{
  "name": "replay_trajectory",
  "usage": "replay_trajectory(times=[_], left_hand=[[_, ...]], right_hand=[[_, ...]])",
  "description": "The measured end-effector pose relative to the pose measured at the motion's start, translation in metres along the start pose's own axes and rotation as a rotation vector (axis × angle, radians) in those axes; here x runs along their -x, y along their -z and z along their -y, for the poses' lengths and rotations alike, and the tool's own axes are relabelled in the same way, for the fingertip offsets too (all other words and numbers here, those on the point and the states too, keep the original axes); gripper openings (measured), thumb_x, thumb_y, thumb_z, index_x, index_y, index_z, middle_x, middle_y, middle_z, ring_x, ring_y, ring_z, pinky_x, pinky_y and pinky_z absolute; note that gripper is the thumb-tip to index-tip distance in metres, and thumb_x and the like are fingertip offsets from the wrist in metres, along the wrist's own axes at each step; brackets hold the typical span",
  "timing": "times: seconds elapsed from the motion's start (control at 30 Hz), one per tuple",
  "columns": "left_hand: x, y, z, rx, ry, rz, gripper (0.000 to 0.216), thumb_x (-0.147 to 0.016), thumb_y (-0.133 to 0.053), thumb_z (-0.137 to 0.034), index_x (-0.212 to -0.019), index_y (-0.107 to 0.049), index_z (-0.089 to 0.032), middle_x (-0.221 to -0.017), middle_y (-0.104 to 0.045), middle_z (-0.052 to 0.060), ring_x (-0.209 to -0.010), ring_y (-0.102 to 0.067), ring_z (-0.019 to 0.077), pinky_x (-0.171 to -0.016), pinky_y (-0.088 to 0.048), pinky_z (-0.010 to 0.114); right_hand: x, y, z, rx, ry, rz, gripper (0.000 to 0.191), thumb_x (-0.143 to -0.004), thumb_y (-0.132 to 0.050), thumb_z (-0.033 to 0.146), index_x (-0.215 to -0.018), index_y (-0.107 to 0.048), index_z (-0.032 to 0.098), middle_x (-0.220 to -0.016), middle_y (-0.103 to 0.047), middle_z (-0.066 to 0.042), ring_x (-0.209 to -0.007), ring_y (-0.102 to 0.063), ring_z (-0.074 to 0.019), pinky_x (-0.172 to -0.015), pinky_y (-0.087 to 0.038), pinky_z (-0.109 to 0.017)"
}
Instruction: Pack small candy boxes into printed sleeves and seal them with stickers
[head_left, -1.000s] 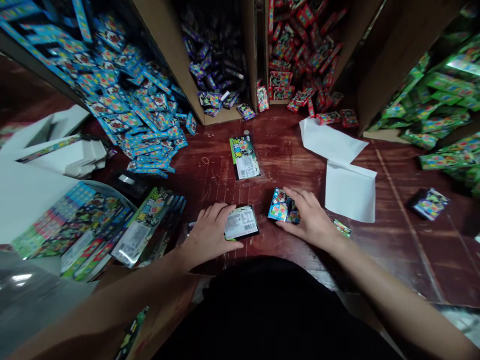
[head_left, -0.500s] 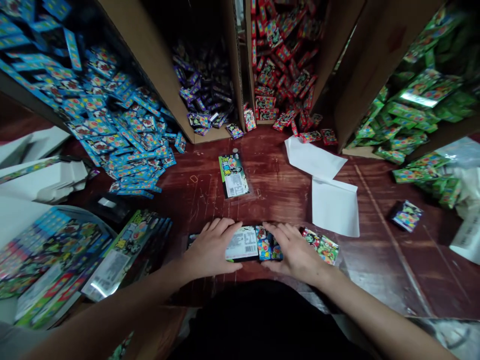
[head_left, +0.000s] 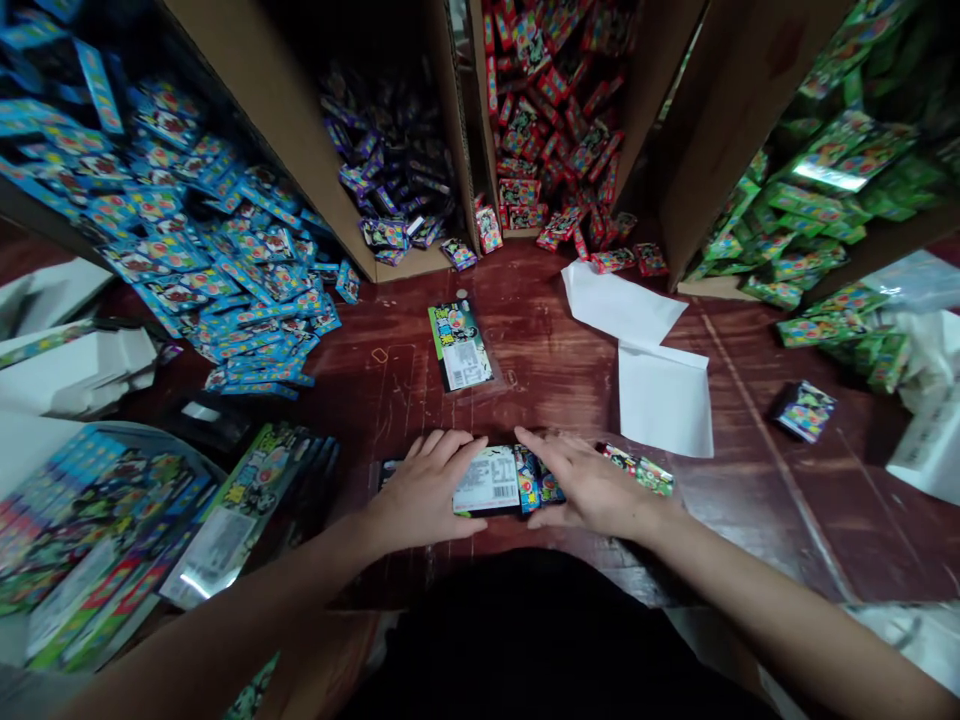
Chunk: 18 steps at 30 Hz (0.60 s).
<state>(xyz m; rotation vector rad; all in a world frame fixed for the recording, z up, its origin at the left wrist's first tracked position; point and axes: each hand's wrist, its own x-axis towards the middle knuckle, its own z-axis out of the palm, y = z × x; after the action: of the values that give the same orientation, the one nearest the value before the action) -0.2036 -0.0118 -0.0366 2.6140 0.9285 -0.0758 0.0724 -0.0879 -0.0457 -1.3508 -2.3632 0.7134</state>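
My left hand (head_left: 424, 490) lies flat, fingers together, on a flat black bag with a white barcode label (head_left: 486, 481) at the near edge of the red-brown table (head_left: 555, 360). My right hand (head_left: 589, 485) presses small blue boxes (head_left: 534, 484) against the bag's right end, fingers curled over them. A red and a green small box (head_left: 641, 470) lie just right of that hand. Another labelled bag (head_left: 459, 343) lies flat farther back.
Open cartons at the back hold blue boxes (head_left: 202, 240), purple boxes (head_left: 390, 190), red boxes (head_left: 551, 130) and green boxes (head_left: 825, 190). Two white sheets (head_left: 660, 390) lie right of centre, a lone purple box (head_left: 804, 410) farther right. Stacked bags (head_left: 247, 500) and white cartons (head_left: 75, 360) crowd the left.
My right hand has slid the blue boxes left until they meet the bag under my left hand. The camera has tilted down and the red and green boxes have come into view.
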Motion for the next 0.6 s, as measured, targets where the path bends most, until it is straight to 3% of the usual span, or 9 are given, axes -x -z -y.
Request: replay_trajectory(times=[0.1, 0.17, 0.27, 0.33, 0.47, 0.6], left_hand=[[-0.001, -0.002, 0.001, -0.034, 0.007, 0.018, 0.097, -0.069, -0.080, -0.054, -0.151, -0.039, -0.019, -0.141, -0.051, 0.014, -0.124, -0.047, 0.0347, -0.105, -0.039, 0.050], [-0.003, -0.002, 0.001, -0.039, -0.003, 0.035, 0.099, -0.069, -0.080, -0.055, -0.151, -0.039, -0.018, -0.141, -0.051, 0.015, -0.124, -0.047, 0.0349, -0.105, -0.038, 0.051], [-0.007, -0.001, -0.001, -0.031, -0.030, 0.051, 0.100, -0.068, -0.080, -0.056, -0.150, -0.040, -0.017, -0.140, -0.051, 0.015, -0.123, -0.047, 0.0345, -0.105, -0.038, 0.050], [-0.010, -0.001, -0.002, -0.024, -0.058, 0.048, 0.099, -0.068, -0.081, -0.056, -0.150, -0.040, -0.018, -0.140, -0.052, 0.014, -0.122, -0.047, 0.0340, -0.104, -0.039, 0.049], [-0.013, 0.001, 0.000, 0.033, -0.126, 0.031, 0.098, -0.068, -0.082, -0.054, -0.150, -0.040, -0.022, -0.138, -0.052, 0.012, -0.121, -0.048, 0.0321, -0.106, -0.038, 0.048], [-0.015, 0.000, -0.004, 0.080, -0.096, 0.003, 0.099, -0.065, -0.083, -0.054, -0.150, -0.040, -0.026, -0.136, -0.052, 0.011, -0.121, -0.049, 0.0330, -0.106, -0.039, 0.049]], right_hand=[[0.013, 0.007, -0.009, 0.102, -0.004, -0.012, 0.122, -0.071, -0.075, 0.071, -0.161, -0.014, 0.015, -0.159, -0.035, -0.022, -0.148, -0.029, -0.0396, -0.122, -0.013, -0.065], [0.022, 0.013, -0.016, 0.138, -0.041, -0.008, 0.108, -0.075, -0.073, 0.068, -0.159, -0.025, 0.020, -0.156, -0.043, -0.017, -0.147, -0.032, -0.0381, -0.123, -0.004, -0.066], [0.025, 0.017, -0.022, 0.102, -0.027, 0.013, 0.084, -0.083, -0.073, 0.048, -0.155, -0.036, 0.024, -0.144, -0.057, -0.012, -0.140, -0.044, -0.0320, -0.123, 0.000, -0.065], [0.021, 0.018, -0.025, 0.056, 0.017, 0.022, 0.083, -0.082, -0.076, 0.042, -0.154, -0.037, 0.025, -0.144, -0.057, -0.011, -0.138, -0.046, -0.0298, -0.123, 0.001, -0.065], [0.014, 0.019, -0.030, -0.003, 0.059, 0.014, 0.087, -0.078, -0.079, 0.048, -0.153, -0.039, 0.025, -0.142, -0.059, -0.012, -0.135, -0.049, -0.0297, -0.122, -0.001, -0.066], [0.011, 0.018, -0.030, -0.006, 0.060, -0.050, 0.090, -0.073, -0.081, 0.056, -0.149, -0.045, 0.024, -0.135, -0.062, -0.014, -0.132, -0.053, -0.0314, -0.121, -0.003, -0.068]])
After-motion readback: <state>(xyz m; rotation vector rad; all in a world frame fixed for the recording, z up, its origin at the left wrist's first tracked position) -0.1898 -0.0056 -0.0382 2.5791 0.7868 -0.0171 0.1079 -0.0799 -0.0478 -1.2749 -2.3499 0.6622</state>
